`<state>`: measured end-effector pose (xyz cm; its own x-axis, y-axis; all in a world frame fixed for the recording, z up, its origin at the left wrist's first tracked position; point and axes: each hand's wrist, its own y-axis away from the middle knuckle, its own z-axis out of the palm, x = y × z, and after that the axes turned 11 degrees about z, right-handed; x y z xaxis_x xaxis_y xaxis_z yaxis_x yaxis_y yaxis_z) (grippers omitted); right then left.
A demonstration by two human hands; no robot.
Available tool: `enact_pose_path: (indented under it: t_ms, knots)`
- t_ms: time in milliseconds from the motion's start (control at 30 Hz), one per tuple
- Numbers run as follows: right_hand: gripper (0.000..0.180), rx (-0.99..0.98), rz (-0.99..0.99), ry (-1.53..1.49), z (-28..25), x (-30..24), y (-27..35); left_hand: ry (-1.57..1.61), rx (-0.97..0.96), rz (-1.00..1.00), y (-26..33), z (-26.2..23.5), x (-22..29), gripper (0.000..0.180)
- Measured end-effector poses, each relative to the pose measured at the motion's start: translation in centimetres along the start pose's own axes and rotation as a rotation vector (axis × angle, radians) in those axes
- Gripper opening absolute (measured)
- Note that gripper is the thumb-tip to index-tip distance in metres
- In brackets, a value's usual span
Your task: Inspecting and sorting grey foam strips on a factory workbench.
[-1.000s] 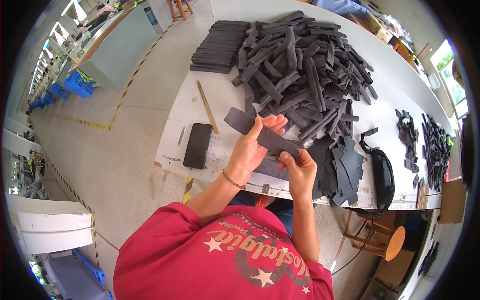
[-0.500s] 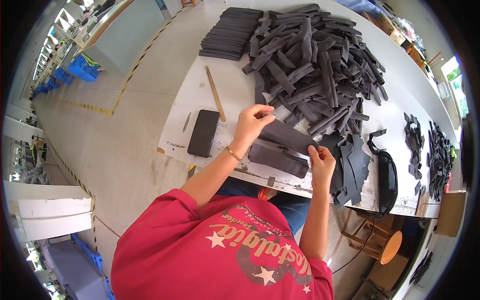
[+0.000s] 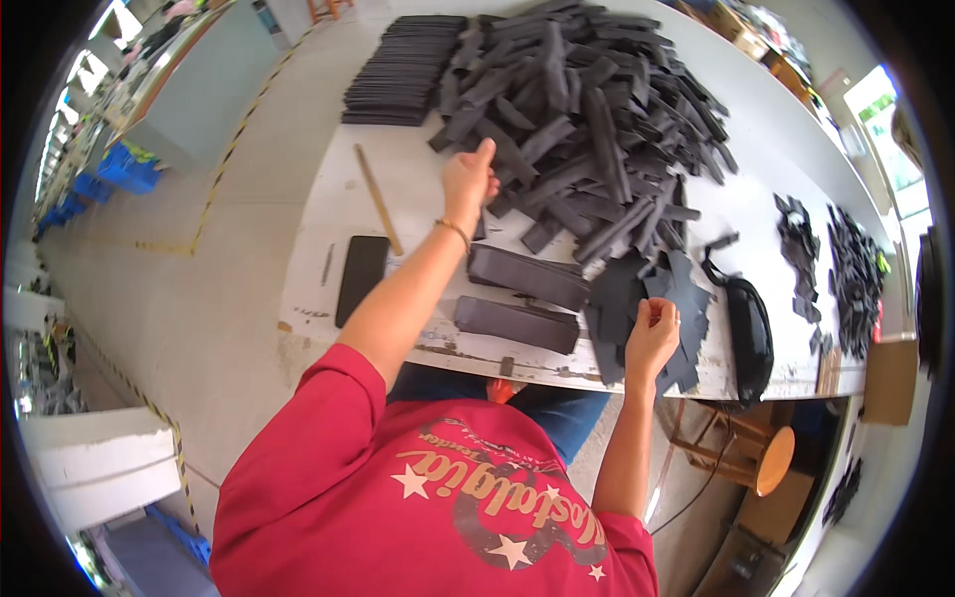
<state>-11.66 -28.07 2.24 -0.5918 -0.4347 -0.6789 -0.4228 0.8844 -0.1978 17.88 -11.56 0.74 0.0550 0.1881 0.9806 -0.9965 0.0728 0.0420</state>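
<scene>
My left hand (image 3: 470,184) reaches to the near left edge of a large heap of dark fabric strips (image 3: 597,109). One digit points away from me and the others are partly curled; nothing shows in its grasp. My right hand (image 3: 652,338) is over a loose pile of flat dark pieces (image 3: 612,323), fingertips pinched together. Whatever they pinch, if anything, is hidden. Between my hands, near the table edge, two flat dark strip stacks lie one behind the other: the farther stack (image 3: 527,277) and the nearer stack (image 3: 515,324).
Neatly layered dark strips (image 3: 403,75) stand at the far left of the white table (image 3: 328,199). A wooden stick (image 3: 378,199) and a black phone (image 3: 362,279) lie left of my arm. On the right are a black pouch-like item (image 3: 746,343), more dark scraps (image 3: 856,284) and a wooden stool (image 3: 774,461).
The strip stretched between my hands now lies on the farther stack, released. My left hand has moved away toward the heap, and my right hand has shifted right over the flat pieces.
</scene>
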Motion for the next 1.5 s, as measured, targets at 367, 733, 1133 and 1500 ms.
enact_pose_path:
  t_ms: [367, 733, 1133, 1500]
  knots:
    - [0.025, -0.037, -0.242, 0.803, -1.3, 8.6, -4.8, 0.260, -0.171, -0.297, -0.9, 0.0, -1.3, 0.014]
    - [0.007, 0.263, -0.533, 0.549, -3.0, 8.1, -5.4, 0.571, -0.102, -0.131, 6.8, -1.5, 4.2, 0.025]
    - [0.018, -0.242, -0.649, 0.265, -2.3, 5.5, -4.1, 0.808, -0.399, -0.341, 9.7, -3.3, 5.0, 0.023]
    - [0.025, -0.360, -0.092, -0.402, -5.4, -5.0, -1.0, 0.917, -0.475, -0.492, 11.0, -2.5, 5.6, 0.014]
